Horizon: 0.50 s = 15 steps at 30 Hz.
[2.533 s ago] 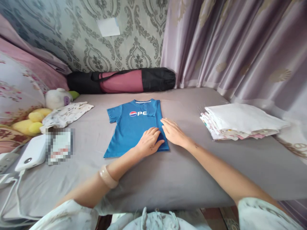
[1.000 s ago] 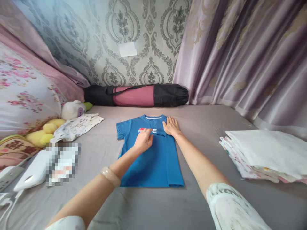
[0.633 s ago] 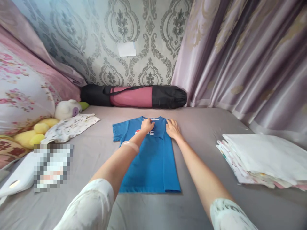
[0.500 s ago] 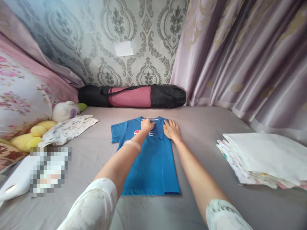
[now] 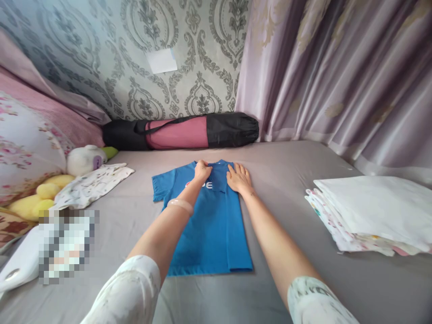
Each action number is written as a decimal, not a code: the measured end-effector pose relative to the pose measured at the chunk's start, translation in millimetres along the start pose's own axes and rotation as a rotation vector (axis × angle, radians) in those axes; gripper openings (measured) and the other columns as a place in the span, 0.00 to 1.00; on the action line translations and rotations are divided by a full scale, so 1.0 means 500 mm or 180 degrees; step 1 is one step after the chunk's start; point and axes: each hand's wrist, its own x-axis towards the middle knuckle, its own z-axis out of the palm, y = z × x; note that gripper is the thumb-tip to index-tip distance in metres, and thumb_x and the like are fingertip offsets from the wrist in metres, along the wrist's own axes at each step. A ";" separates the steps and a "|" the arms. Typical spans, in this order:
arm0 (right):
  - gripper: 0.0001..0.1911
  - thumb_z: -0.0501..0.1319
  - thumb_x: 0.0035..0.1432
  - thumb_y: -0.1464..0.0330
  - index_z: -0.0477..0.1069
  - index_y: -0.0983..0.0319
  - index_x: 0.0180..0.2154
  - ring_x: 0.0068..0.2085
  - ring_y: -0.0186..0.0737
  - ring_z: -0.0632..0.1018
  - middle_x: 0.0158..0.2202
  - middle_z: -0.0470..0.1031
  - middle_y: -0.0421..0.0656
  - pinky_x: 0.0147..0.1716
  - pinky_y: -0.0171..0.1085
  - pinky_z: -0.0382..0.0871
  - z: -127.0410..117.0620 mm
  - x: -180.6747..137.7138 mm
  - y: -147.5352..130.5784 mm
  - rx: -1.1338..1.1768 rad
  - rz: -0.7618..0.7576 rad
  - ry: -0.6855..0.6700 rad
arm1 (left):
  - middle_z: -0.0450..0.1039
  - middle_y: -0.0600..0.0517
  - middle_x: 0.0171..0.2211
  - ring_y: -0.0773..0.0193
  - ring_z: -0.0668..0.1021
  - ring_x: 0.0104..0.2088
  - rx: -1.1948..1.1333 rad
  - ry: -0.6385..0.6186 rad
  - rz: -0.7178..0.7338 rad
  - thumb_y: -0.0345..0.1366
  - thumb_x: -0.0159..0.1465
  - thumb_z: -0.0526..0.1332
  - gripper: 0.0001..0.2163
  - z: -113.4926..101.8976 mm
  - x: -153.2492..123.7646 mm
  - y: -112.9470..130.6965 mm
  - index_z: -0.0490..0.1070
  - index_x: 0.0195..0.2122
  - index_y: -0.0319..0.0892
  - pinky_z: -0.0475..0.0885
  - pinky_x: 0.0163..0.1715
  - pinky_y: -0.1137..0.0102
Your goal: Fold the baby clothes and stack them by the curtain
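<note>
A blue T-shirt (image 5: 209, 234) with a white and red logo lies flat on the grey bed sheet (image 5: 283, 180), its right side folded inward. My left hand (image 5: 201, 170) rests at the collar with its fingers curled, pinching the fabric there. My right hand (image 5: 239, 177) lies flat and open on the folded right shoulder, fingers stretched toward the wall. A pale bangle sits on my left wrist.
A stack of folded white and patterned clothes (image 5: 367, 211) lies at the right. A rolled pink mat in a black bag (image 5: 182, 130) lies along the wall. At the left are a patterned garment (image 5: 91, 185), plush toys (image 5: 84, 157), pillows and a white device (image 5: 20, 265).
Both hands slid from the shirt's lower hem up to the collar and shoulder. The left hand went from flat on the shirt to curled at the neckline.
</note>
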 end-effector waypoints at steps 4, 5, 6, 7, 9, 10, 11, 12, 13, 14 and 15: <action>0.29 0.40 0.67 0.61 0.51 0.60 0.66 0.67 0.50 0.49 0.69 0.48 0.48 0.63 0.48 0.40 0.000 0.002 -0.002 0.0008 0.0038 -0.0031 | 0.76 0.51 0.29 0.61 0.77 0.34 0.0038 -0.0184 0.0046 0.36 0.57 0.62 0.07 -0.012 -0.003 0.008 0.74 0.33 0.38 0.68 0.33 0.72; 0.29 0.40 0.67 0.61 0.51 0.60 0.66 0.67 0.50 0.49 0.69 0.48 0.48 0.63 0.48 0.40 0.000 0.002 -0.002 0.0010 0.0043 -0.0027 | 0.75 0.51 0.28 0.60 0.77 0.34 0.0055 -0.0194 0.0097 0.36 0.57 0.61 0.06 -0.015 -0.007 0.013 0.74 0.31 0.39 0.68 0.33 0.72; 0.29 0.40 0.67 0.61 0.51 0.60 0.66 0.67 0.50 0.49 0.69 0.48 0.48 0.63 0.48 0.40 0.000 0.002 -0.002 0.0013 0.0046 -0.0020 | 0.76 0.50 0.29 0.60 0.77 0.35 0.0084 -0.0163 0.0191 0.36 0.58 0.60 0.07 -0.017 -0.013 0.019 0.75 0.31 0.39 0.68 0.34 0.71; 0.28 0.40 0.67 0.61 0.51 0.60 0.66 0.67 0.49 0.49 0.68 0.48 0.48 0.63 0.48 0.40 0.000 0.002 -0.003 0.0013 0.0049 -0.0011 | 0.76 0.50 0.31 0.60 0.77 0.36 0.0128 -0.0104 0.0339 0.35 0.60 0.59 0.07 -0.018 -0.020 0.025 0.75 0.33 0.39 0.69 0.36 0.71; 0.28 0.40 0.67 0.61 0.51 0.60 0.66 0.67 0.49 0.49 0.68 0.48 0.48 0.63 0.48 0.40 0.001 0.002 -0.003 0.0019 0.0046 -0.0001 | 0.77 0.48 0.36 0.60 0.77 0.39 0.0269 -0.0015 0.0809 0.33 0.62 0.57 0.08 -0.016 -0.038 0.035 0.74 0.39 0.39 0.69 0.40 0.70; 0.28 0.40 0.67 0.61 0.51 0.60 0.66 0.67 0.49 0.49 0.69 0.48 0.48 0.63 0.48 0.40 0.001 0.002 -0.002 0.0028 0.0045 -0.0004 | 0.76 0.47 0.38 0.60 0.77 0.40 0.0370 -0.0022 0.1114 0.32 0.62 0.56 0.09 -0.014 -0.048 0.038 0.73 0.41 0.39 0.69 0.42 0.70; 0.29 0.40 0.67 0.61 0.51 0.60 0.66 0.67 0.50 0.49 0.69 0.48 0.48 0.63 0.48 0.40 0.001 0.003 -0.002 0.0038 0.0046 -0.0018 | 0.76 0.47 0.39 0.60 0.76 0.41 0.0490 -0.0075 0.1428 0.31 0.63 0.55 0.10 -0.011 -0.059 0.041 0.73 0.43 0.39 0.69 0.44 0.70; 0.29 0.39 0.67 0.60 0.51 0.60 0.66 0.67 0.50 0.49 0.69 0.47 0.48 0.63 0.48 0.40 0.001 0.003 -0.002 0.0046 0.0049 -0.0038 | 0.75 0.46 0.41 0.60 0.76 0.42 0.0627 -0.0172 0.1709 0.30 0.63 0.54 0.11 -0.007 -0.069 0.042 0.72 0.44 0.39 0.69 0.45 0.69; 0.29 0.39 0.67 0.60 0.50 0.60 0.66 0.67 0.50 0.48 0.69 0.47 0.47 0.64 0.48 0.40 0.001 0.003 -0.001 0.0051 0.0052 -0.0058 | 0.75 0.46 0.42 0.59 0.76 0.43 0.0781 -0.0276 0.1949 0.30 0.63 0.54 0.11 -0.003 -0.079 0.042 0.72 0.45 0.39 0.69 0.45 0.69; 0.29 0.40 0.67 0.61 0.50 0.60 0.66 0.68 0.50 0.48 0.69 0.47 0.47 0.64 0.48 0.40 0.000 0.003 0.000 0.0051 0.0057 -0.0079 | 0.74 0.45 0.43 0.59 0.75 0.44 0.0945 -0.0382 0.2139 0.29 0.64 0.54 0.12 0.000 -0.088 0.042 0.72 0.45 0.39 0.69 0.46 0.68; 0.28 0.40 0.67 0.61 0.50 0.59 0.66 0.68 0.49 0.48 0.69 0.46 0.47 0.64 0.47 0.40 -0.001 0.004 0.000 0.0047 0.0064 -0.0095 | 0.73 0.45 0.43 0.58 0.75 0.45 0.1110 -0.0480 0.2270 0.29 0.64 0.53 0.12 0.003 -0.096 0.041 0.72 0.45 0.39 0.69 0.46 0.68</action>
